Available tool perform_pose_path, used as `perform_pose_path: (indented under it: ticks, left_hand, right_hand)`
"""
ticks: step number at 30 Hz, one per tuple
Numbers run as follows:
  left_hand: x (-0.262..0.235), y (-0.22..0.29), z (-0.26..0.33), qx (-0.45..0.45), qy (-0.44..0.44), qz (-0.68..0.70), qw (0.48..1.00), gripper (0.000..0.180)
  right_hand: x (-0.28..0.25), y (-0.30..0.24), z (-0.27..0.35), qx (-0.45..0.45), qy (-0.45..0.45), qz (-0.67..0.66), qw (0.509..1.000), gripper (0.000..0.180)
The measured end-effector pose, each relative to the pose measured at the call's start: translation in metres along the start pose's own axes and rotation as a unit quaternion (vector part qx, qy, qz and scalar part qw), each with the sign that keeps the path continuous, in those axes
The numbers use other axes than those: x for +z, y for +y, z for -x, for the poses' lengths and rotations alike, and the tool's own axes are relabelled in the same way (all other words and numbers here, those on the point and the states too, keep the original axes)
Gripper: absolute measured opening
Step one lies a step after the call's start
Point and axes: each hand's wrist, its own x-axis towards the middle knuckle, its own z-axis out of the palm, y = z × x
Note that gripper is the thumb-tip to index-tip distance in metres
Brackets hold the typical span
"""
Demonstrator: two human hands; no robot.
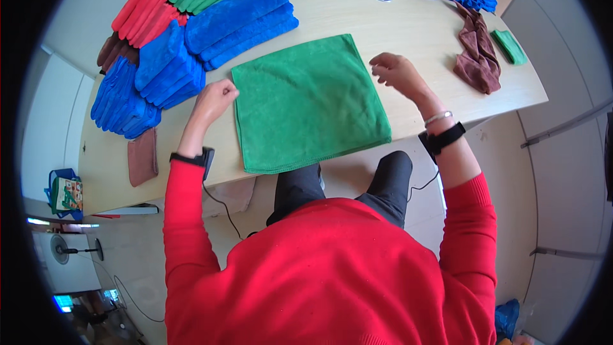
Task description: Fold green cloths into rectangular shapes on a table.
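I saw a pale wooden worktop (408, 25), a green cloth (310, 102) spread flat at its near edge, folded blue cloths (191, 45) stacked at its left, red ones (143, 9) behind, a crumpled brown cloth (477, 57) at right, a small brown cloth (142, 156) near the left edge.

Left arm: comes up from the lower edge in a red sleeve, bent at the elbow, forearm bare above the cuff, a black band at the wrist.
Left hand (215, 99): curled into a loose fist, knuckles up, fingers tucked under.
Right arm: red sleeve pushed back to the elbow, bare forearm angled up and inward, a black strap and a thin silver bracelet on the wrist.
Right hand (397, 70): palm down, fingers bent and loosely gathered, tips pointing left.
Spacing: the two hands are well apart, at about the same height.
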Motion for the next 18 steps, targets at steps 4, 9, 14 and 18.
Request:
perform_pose_path:
  ticks: [4,9,14,18]
  left_hand:
    - [0.012,-0.047,-0.060,-0.047,0.105,-0.040,0.993,0.022]
    - [0.027,-0.051,-0.081,-0.169,0.079,-0.084,0.979,0.037]
    - [0.042,-0.072,-0.097,-0.193,0.097,-0.024,0.976,0.031]
    - [0.049,-0.092,-0.108,-0.164,0.112,0.094,0.976,0.030]
  right_hand:
    - [0.009,0.031,-0.079,-0.021,0.098,0.080,0.992,0.032]
    - [0.026,0.022,-0.129,0.101,0.023,-0.081,0.991,0.040]
    - [0.035,0.031,-0.157,0.154,0.015,-0.162,0.975,0.030]
    - [0.042,0.038,-0.175,0.168,0.033,-0.129,0.977,0.020]
